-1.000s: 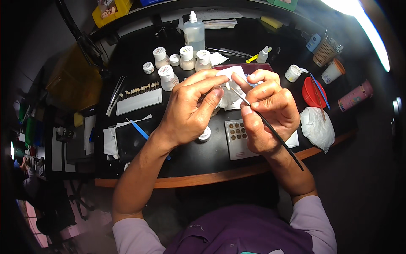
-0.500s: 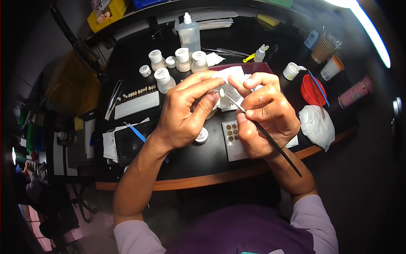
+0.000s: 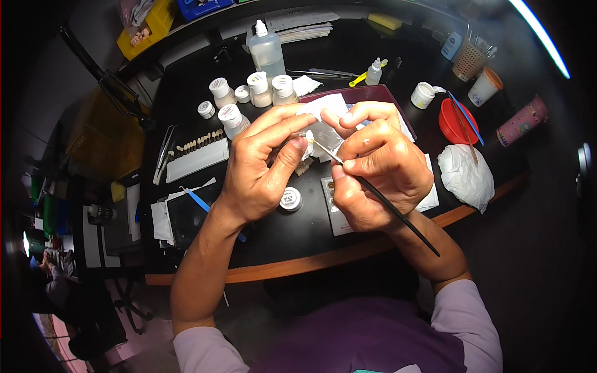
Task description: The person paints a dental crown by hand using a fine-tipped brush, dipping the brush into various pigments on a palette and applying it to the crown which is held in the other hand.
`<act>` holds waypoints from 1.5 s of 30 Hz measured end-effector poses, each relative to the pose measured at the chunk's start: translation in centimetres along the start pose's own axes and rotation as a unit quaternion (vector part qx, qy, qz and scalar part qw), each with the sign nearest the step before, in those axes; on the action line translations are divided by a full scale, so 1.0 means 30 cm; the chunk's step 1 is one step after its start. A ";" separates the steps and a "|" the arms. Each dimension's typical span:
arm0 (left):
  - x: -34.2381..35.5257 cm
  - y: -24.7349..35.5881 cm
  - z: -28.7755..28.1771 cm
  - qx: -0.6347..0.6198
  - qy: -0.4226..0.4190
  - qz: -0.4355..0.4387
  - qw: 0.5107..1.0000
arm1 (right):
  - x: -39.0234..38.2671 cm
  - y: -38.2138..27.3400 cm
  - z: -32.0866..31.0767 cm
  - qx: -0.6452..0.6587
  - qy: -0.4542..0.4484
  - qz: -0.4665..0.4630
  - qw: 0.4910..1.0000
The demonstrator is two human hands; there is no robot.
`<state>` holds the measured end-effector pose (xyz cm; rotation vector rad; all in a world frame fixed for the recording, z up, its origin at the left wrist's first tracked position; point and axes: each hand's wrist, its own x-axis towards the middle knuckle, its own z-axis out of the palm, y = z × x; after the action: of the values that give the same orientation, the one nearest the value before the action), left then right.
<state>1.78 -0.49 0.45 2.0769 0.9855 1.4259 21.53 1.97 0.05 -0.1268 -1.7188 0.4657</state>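
My left hand (image 3: 264, 168) is closed, with thumb and fingers pinched on a small white tooth-shaped piece, a dental crown (image 3: 309, 135), above the middle of the desk. What grips the crown inside the fingers is partly hidden. My right hand (image 3: 382, 171) is closed round a thin dark-handled brush (image 3: 398, 214), held like a pen. The brush's fine tip points left and meets the crown or lies right beside it. Below the hands stand a small white-lidded jar (image 3: 290, 199) and a palette (image 3: 334, 211) with round wells, partly covered by my right hand.
White-capped jars (image 3: 260, 87) and a clear bottle (image 3: 267, 53) stand behind my left hand. A row of tooth shade tabs (image 3: 196, 144) lies left beside a white tray (image 3: 198, 160). To the right are a red bowl (image 3: 448, 124), crumpled white wrapping (image 3: 463, 177) and a pink tumbler (image 3: 522, 121).
The whole scene has shifted slightly in view as the head moved. The brush tip has come a little closer to the crown. Both hands keep their grips.
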 end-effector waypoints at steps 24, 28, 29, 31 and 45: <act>-0.005 0.011 -0.004 -0.029 -0.001 -0.040 0.999 | 0.001 -0.005 -0.006 0.004 -0.009 -0.004 1.000; -0.003 0.002 -0.005 -0.012 0.000 -0.004 1.000 | -0.001 -0.004 -0.004 0.015 -0.001 -0.004 1.000; -0.002 0.003 -0.005 -0.010 -0.001 -0.001 1.000 | 0.000 -0.004 -0.006 0.011 -0.004 -0.004 1.000; -0.001 0.005 -0.005 -0.009 -0.003 0.000 1.000 | 0.001 -0.003 -0.006 0.004 -0.007 -0.004 1.000; -0.004 -0.004 -0.008 -0.007 -0.002 0.000 1.000 | 0.000 -0.003 -0.001 0.005 -0.011 0.002 1.000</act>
<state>1.50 -0.52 0.38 2.0685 0.9710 1.4241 21.56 1.90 0.10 -0.1171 -1.7370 0.4803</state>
